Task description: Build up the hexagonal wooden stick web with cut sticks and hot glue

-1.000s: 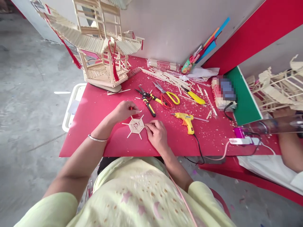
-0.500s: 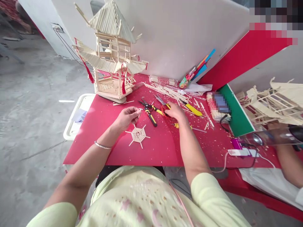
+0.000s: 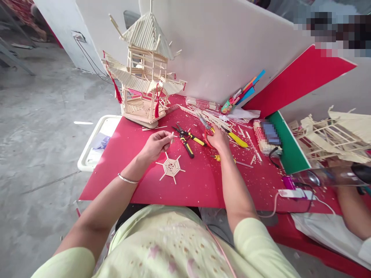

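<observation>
My left hand (image 3: 159,144) is closed in a pinch on a short wooden stick (image 3: 173,137) above the red table. Below it lies a flat hexagonal web-shaped piece (image 3: 171,168) made of thin sticks, with spokes poking out. My right hand (image 3: 219,139) is closed around the red handles of a pair of scissors (image 3: 205,122), whose blades point away and to the left. Between my hands are black-and-yellow pliers (image 3: 185,141) with their jaws apart. A yellow-handled tool (image 3: 216,157) lies partly hidden under my right wrist.
A stick-built pagoda (image 3: 146,73) with red tassels stands at the back left. Loose sticks (image 3: 203,112), a yellow utility knife (image 3: 238,139) and a pen cup (image 3: 227,106) lie behind my right hand. A green divider (image 3: 292,144) stands right, beyond it a co-worker's arm (image 3: 352,208).
My right hand has closed round the scissors and shifted them slightly right, away from the pliers. My left hand keeps its pinch on the stick. The camera view has shifted a little.
</observation>
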`<action>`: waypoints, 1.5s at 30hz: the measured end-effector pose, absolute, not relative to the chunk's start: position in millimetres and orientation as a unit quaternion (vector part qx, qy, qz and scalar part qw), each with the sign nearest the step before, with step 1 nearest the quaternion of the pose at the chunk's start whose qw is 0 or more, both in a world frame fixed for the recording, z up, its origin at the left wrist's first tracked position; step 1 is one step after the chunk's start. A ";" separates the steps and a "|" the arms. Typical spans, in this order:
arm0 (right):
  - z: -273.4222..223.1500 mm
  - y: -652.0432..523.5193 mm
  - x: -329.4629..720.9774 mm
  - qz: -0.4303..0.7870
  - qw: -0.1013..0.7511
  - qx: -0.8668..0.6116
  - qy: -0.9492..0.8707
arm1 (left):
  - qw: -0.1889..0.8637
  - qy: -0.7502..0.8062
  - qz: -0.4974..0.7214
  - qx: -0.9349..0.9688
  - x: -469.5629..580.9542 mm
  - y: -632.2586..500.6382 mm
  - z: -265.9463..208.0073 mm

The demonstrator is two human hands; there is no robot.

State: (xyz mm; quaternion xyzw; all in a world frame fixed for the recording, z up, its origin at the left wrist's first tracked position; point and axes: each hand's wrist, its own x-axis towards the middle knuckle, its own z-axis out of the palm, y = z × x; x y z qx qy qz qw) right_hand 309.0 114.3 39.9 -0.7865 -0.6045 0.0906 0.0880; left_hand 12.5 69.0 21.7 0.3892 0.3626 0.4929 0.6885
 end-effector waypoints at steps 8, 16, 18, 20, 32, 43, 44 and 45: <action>34.3 13.8 236.2 0.182 0.347 -0.640 -0.661 | 0.673 0.373 0.518 0.373 15.3 66.8 19.6; 20.8 -15.2 194.5 0.067 0.283 -0.624 -0.725 | 0.649 0.362 0.543 0.392 22.4 61.1 20.1; 22.1 -15.4 192.1 0.057 0.263 -0.634 -0.725 | 0.640 0.364 0.546 0.400 24.2 60.9 17.2; 23.0 -14.9 190.2 0.053 0.256 -0.638 -0.724 | 0.632 0.368 0.546 0.409 25.4 61.1 14.5; 15.9 -11.9 183.7 0.067 0.279 -0.638 -0.715 | 0.598 0.386 0.557 0.427 26.5 60.3 14.2; 17.8 -12.9 178.2 0.097 0.275 -0.636 -0.715 | 0.551 0.410 0.580 0.439 26.3 59.9 5.9; 18.2 -13.1 177.7 0.099 0.273 -0.637 -0.714 | 0.550 0.409 0.581 0.438 26.5 59.9 5.9; 18.6 -13.4 177.2 0.102 0.270 -0.638 -0.714 | 0.548 0.410 0.583 0.437 26.7 60.0 5.8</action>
